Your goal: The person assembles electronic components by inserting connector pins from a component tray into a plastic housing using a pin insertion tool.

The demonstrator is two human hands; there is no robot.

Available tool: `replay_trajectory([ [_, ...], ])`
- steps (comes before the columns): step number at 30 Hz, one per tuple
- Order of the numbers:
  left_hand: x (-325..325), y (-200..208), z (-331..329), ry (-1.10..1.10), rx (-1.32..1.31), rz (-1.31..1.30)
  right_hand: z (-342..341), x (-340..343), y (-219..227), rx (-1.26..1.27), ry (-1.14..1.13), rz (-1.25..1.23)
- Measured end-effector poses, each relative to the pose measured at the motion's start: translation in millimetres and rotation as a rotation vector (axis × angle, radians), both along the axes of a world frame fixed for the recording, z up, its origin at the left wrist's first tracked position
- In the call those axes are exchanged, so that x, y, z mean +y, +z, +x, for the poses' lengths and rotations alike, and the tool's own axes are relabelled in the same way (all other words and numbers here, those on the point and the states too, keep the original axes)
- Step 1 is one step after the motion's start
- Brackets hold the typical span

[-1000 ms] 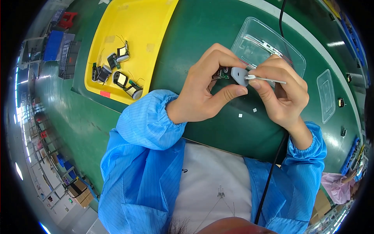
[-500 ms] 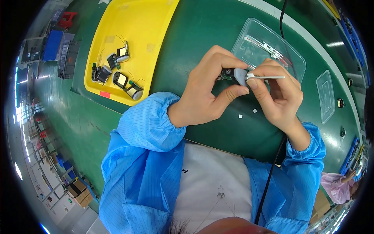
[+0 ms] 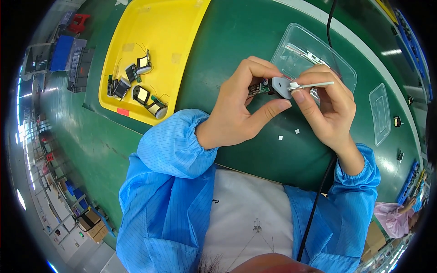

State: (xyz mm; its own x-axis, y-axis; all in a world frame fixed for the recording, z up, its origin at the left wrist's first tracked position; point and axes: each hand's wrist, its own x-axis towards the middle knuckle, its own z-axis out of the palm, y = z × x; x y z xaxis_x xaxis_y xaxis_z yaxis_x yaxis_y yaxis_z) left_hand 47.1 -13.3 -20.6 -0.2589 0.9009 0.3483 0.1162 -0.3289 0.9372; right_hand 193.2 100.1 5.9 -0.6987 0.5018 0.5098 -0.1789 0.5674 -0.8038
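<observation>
Between the thumb and fingers of my left hand (image 3: 236, 109) is a small electronic module (image 3: 281, 86) with a grey oval end and a green circuit board. The grey end faces right, toward my other hand. My right hand (image 3: 327, 107) pinches a thin white lead (image 3: 321, 84) with a small white plug at its left end. That plug is right beside the grey face; whether it touches cannot be made out. Below the hands, two small white squares (image 3: 280, 137) lie on the green table (image 3: 255, 157).
A yellow tray (image 3: 157, 27) at the left holds several similar modules (image 3: 141, 94). Behind my right hand stands a clear plastic box (image 3: 291, 38) with leads inside. A clear lid (image 3: 380, 113) lies to the right. A black cable (image 3: 314, 209) runs past my right arm.
The module has turned so more of its grey oval face shows. My right hand has shifted slightly, and the lead now tilts upward at its right end. Both hands keep their grip.
</observation>
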Motion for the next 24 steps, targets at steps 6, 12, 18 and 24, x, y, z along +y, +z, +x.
replay_trajectory([
  [6, -3.4, -5.5, 4.7, 0.049, 0.175, 0.067, 0.7, -2.8, -0.8, -0.019, -0.026, 0.062],
  [12, -6.1, -8.6, 13.5, 0.211, 0.357, 0.203, -0.3, -6.0, 2.8, -0.023, 0.001, 0.023],
  [18, -2.7, -5.3, 13.3, 0.157, 0.205, 0.088, -0.7, -0.1, -3.3, -0.04, 0.001, -0.043],
  [24, -1.4, -4.3, 13.7, 0.073, -0.029, 0.075, -3.3, -0.3, -3.6, -0.032, 0.079, -0.18],
])
